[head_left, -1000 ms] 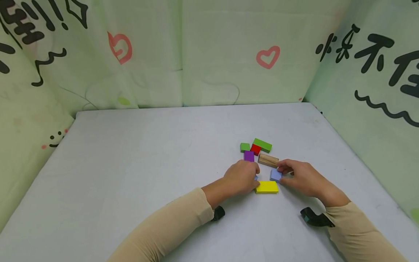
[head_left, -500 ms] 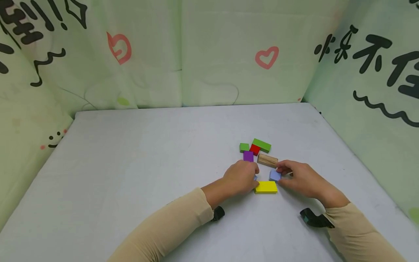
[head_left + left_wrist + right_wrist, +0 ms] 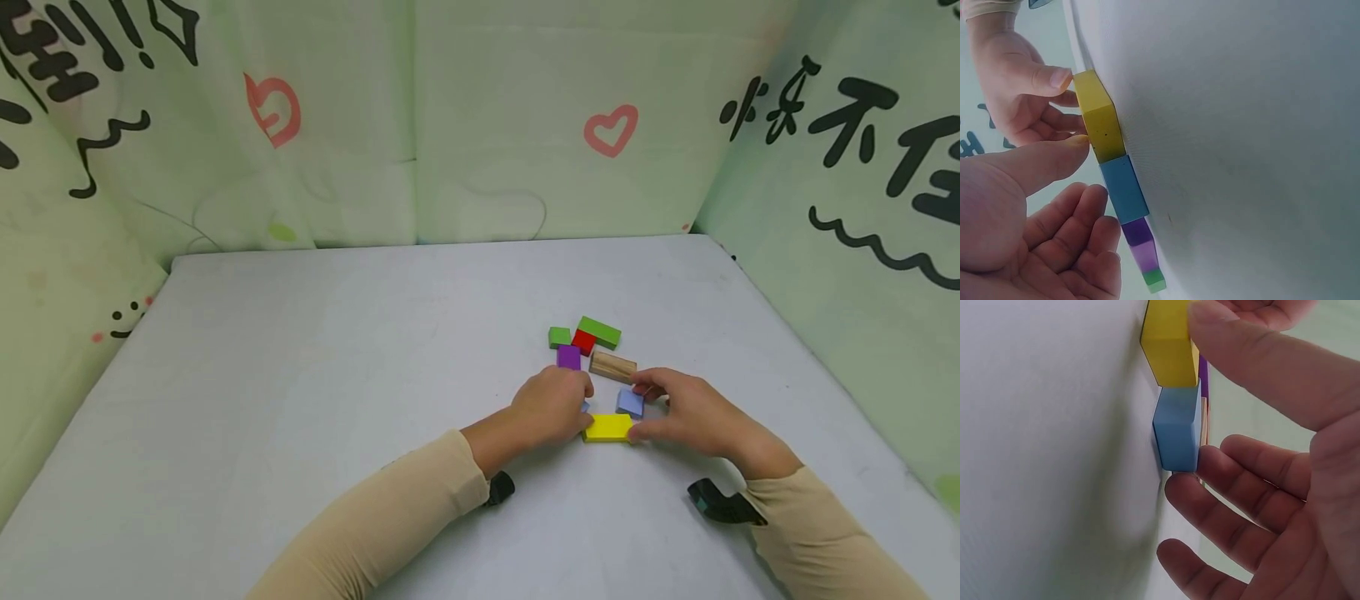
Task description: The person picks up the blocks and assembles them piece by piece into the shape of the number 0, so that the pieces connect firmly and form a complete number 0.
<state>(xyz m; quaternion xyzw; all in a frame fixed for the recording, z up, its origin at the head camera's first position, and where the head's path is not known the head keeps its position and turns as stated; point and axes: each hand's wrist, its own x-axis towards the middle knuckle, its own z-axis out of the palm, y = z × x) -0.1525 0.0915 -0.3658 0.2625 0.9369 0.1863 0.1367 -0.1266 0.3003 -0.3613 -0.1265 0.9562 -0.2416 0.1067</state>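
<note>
Small coloured blocks lie in a loose ring on the white table. My left hand (image 3: 551, 406) is at the ring's left side, its thumb touching the yellow block (image 3: 608, 428). Its fingers are loosely bent beside a blue block (image 3: 1124, 189), mostly hidden from the head view, and the purple block (image 3: 568, 357). On the other side, my right hand (image 3: 693, 417) has its thumb at the yellow block's right end. Its fingertips are by the far end of the right light-blue block (image 3: 630, 403); one seems to touch it. Neither hand visibly grips a block.
Behind the hands lie a wooden block (image 3: 613, 367), a red block (image 3: 584, 342), a small green block (image 3: 559, 337) and a longer green block (image 3: 599, 332). Light green printed cloth (image 3: 480, 125) hangs round the white table (image 3: 300, 375).
My right thumb has moved from the right light-blue block down to the yellow block's right end. My left hand and the blocks look almost unmoved.
</note>
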